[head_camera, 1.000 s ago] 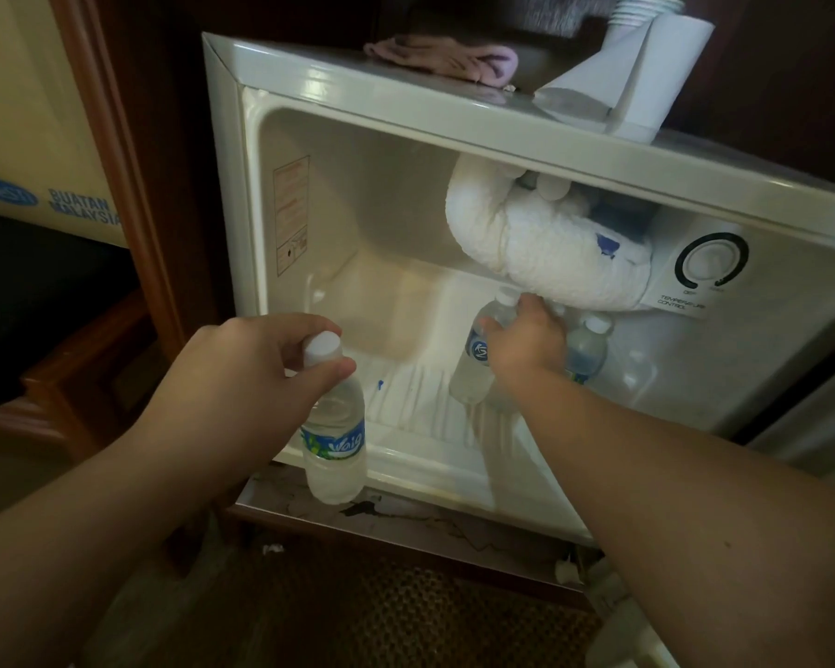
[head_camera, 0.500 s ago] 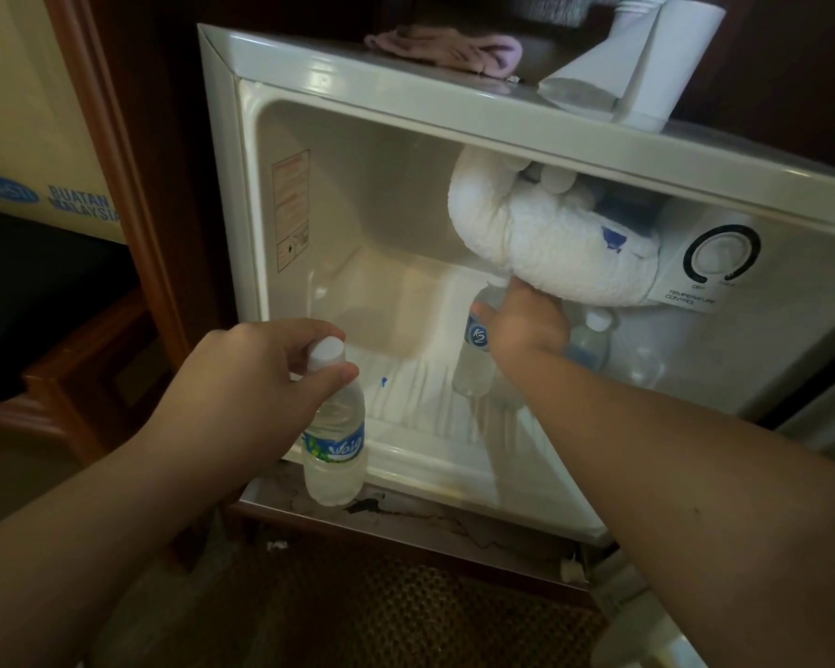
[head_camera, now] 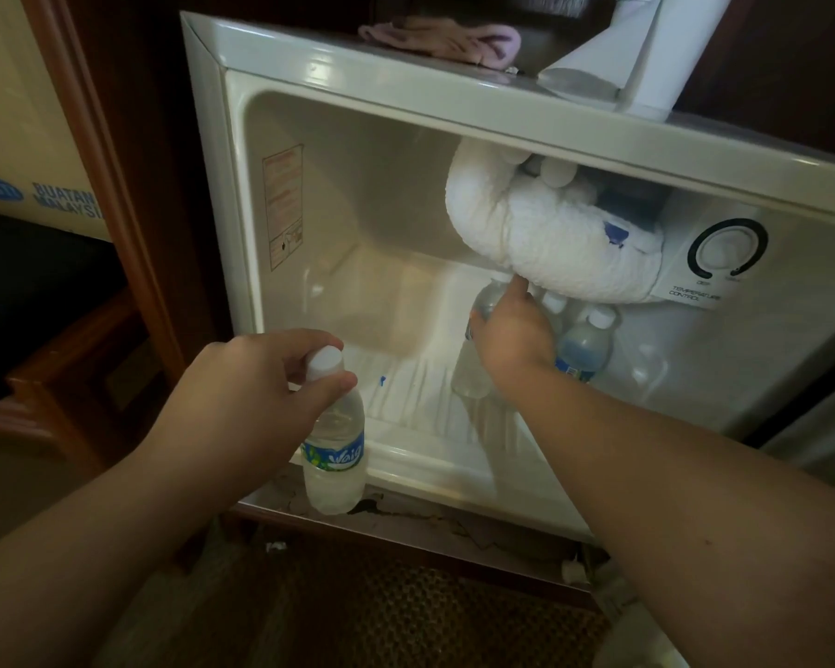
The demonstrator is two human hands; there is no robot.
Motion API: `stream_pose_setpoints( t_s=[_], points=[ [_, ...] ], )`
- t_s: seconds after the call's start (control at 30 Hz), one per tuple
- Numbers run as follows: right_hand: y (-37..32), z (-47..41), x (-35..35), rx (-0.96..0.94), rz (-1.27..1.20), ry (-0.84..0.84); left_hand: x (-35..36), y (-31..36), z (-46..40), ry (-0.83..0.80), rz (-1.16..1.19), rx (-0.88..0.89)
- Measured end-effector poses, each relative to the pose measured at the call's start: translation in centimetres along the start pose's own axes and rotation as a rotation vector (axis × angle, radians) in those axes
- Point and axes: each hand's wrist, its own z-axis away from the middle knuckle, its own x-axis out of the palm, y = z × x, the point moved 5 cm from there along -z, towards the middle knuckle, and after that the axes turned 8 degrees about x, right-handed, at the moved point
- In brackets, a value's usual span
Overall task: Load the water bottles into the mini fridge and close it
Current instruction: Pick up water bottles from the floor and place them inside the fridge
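Observation:
The white mini fridge [head_camera: 242, 195] stands open in front of me. My left hand [head_camera: 256, 383] holds a clear water bottle [head_camera: 336, 455] by its white cap, hanging in front of the fridge's lower front edge. My right hand [head_camera: 514, 330] reaches deep inside and grips a second bottle [head_camera: 473, 368] standing on the ribbed fridge floor. To the right of it, two more bottles [head_camera: 586, 344] stand at the back, partly hidden behind my hand.
A frost-covered freezer pipe [head_camera: 541, 238] hangs low just above my right hand. A temperature dial [head_camera: 726, 250] sits on the right wall. A pink cloth [head_camera: 439, 38] and white paper cones [head_camera: 623, 60] lie on the fridge top. Dark wooden cabinet [head_camera: 131, 195] frames the left.
My right hand has pushed its bottle a little deeper, up under the frosted pipe. My left hand and its bottle have stayed almost where they were.

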Motion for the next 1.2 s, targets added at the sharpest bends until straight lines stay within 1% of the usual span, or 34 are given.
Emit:
stream_pose_setpoints(
  t_s=[0.2, 0.3, 0.4, 0.53, 0.6, 0.67, 0.7, 0.77, 0.87, 0.9, 0.93, 1.0, 1.2],
  points=[
    [0.6, 0.2, 0.0, -0.041, -0.033, 0.067, 0.3, 0.6, -0.1, -0.004, -0.01, -0.006],
    [0.7, 0.2, 0.4, -0.072, -0.013, 0.053, 0.2, 1.0, -0.1, -0.007, -0.012, -0.002],
    [0.8, 0.4, 0.6, -0.094, -0.11, 0.035, 0.0, 1.2, 0.0, 0.0, -0.004, -0.004],
    [1.0, 2.0, 0.4, -0.107, -0.148, 0.031, 0.2, 1.2, -0.1, -0.005, -0.015, -0.012],
    [1.2, 3.9, 0.4, -0.155, -0.216, 0.019, 0.1, 1.4, -0.3, 0.003, -0.01, -0.015],
    [1.8, 6.0, 1.1, -0.229, -0.233, -0.003, -0.2, 1.7, -0.9, 0.018, 0.003, -0.02],
    [2.2, 7.1, 1.6, -0.258, -0.21, -0.033, -0.2, 1.8, -1.4, 0.027, 0.007, -0.024],
    [3.2, 9.0, 3.5, -0.279, -0.087, -0.172, 0.0, 2.1, -2.5, 0.053, 0.011, -0.034],
    [5.4, 11.7, 7.3, -0.225, 0.168, -0.521, 0.8, 2.3, -4.5, 0.081, 0.052, -0.082],
    [6.2, 12.5, 8.6, -0.202, 0.203, -0.615, 1.3, 2.4, -5.1, 0.087, 0.073, -0.103],
    [6.7, 13.2, 9.5, -0.183, 0.215, -0.671, 1.8, 2.4, -5.8, 0.098, 0.094, -0.121],
    [7.3, 14.0, 10.6, -0.163, 0.212, -0.693, 2.8, 2.4, -7.0, 0.119, 0.14, -0.148],
    [7.5, 14.1, 11.1, -0.19, 0.25, -0.624, 6.3, 1.7, -10.8, 0.153, 0.168, -0.161]
  ],
)
